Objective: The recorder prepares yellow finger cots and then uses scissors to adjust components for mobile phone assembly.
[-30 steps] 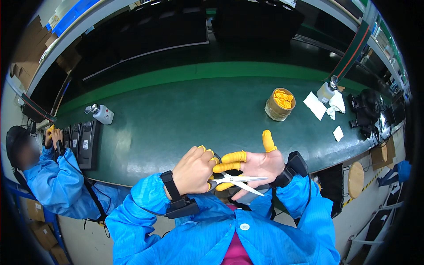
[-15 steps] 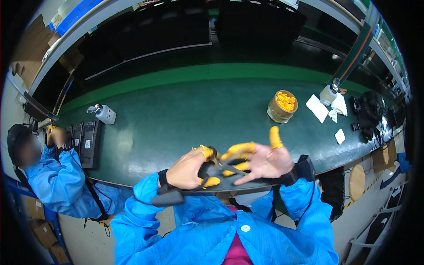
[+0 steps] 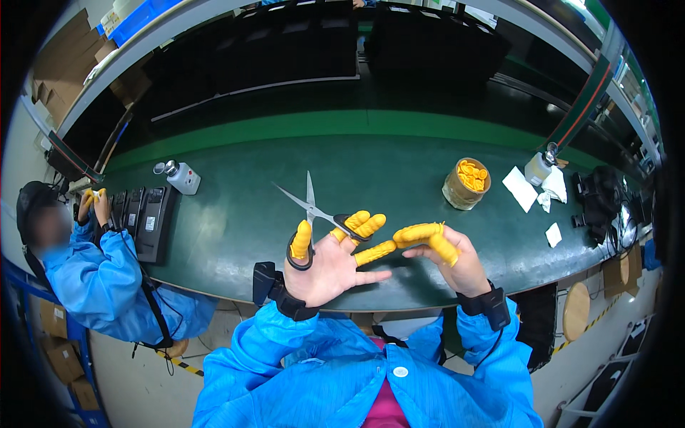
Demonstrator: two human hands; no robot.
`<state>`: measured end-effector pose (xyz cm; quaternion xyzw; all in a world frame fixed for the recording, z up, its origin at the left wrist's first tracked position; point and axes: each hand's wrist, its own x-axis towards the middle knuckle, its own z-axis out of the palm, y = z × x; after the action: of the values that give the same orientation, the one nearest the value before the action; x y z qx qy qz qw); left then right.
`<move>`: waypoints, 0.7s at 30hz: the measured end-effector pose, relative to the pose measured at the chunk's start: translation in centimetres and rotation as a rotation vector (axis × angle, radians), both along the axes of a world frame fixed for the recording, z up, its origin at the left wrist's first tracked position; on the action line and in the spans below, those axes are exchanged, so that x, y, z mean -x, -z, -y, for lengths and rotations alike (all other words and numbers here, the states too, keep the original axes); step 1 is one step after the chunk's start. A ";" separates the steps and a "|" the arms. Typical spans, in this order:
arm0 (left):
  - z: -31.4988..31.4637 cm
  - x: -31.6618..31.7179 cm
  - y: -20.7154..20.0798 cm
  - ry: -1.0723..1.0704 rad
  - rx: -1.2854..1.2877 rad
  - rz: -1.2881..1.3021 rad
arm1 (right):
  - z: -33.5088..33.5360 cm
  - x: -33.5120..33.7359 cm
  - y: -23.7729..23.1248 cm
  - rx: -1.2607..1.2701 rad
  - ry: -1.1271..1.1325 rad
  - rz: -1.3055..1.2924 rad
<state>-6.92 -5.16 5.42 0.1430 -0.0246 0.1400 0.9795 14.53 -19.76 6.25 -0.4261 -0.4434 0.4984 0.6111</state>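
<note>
Green covers the long worktable (image 3: 242, 200), with dark panels (image 3: 257, 50) standing behind its far edge. Over its near edge, the left hand (image 3: 322, 272) is turned palm up, its fingers spread wide, and it holds the scissors (image 3: 312, 210) by the loops, one around the thumb and the other around fingers; the blades stand apart and point toward the far side. Just beside it, the right hand (image 3: 467, 267) has its fingers bent, their tips next to one of the left hand's yellow finger covers (image 3: 375, 252); whether they touch or pinch it, I cannot tell. Both hands wear such covers.

Beyond the right hand stands a round tub (image 3: 460, 197) of more yellow covers. Further right come white papers (image 3: 519, 189), a pump bottle (image 3: 536, 170) just beside them, and black gear with cables (image 3: 603, 196) near the table's end. On the left, another pump bottle (image 3: 185, 179) stands near a row of black devices (image 3: 152, 225), where a co-worker (image 3: 107, 267) in blue sits. Nothing on the tabletop stands between the scissors and the far edge.
</note>
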 end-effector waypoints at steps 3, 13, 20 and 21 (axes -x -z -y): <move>0.2 -0.5 0.6 -0.003 -0.002 0.052 | 0.1 1.3 -1.1 0.003 0.112 0.302; 0.9 -1.4 1.9 -0.033 0.034 0.074 | 0.0 2.8 -2.1 -0.195 0.350 0.784; 2.0 -1.3 5.0 -0.205 -0.125 0.034 | 0.5 4.0 -2.2 -0.246 0.288 0.681; 2.3 -1.4 4.9 -0.203 -0.122 0.035 | 0.6 4.4 -2.6 -0.277 0.275 0.690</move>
<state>-5.48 -7.48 0.54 0.2018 -0.0357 0.2389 0.9492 10.16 -20.35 8.83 -0.5375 -0.6245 0.1749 0.5390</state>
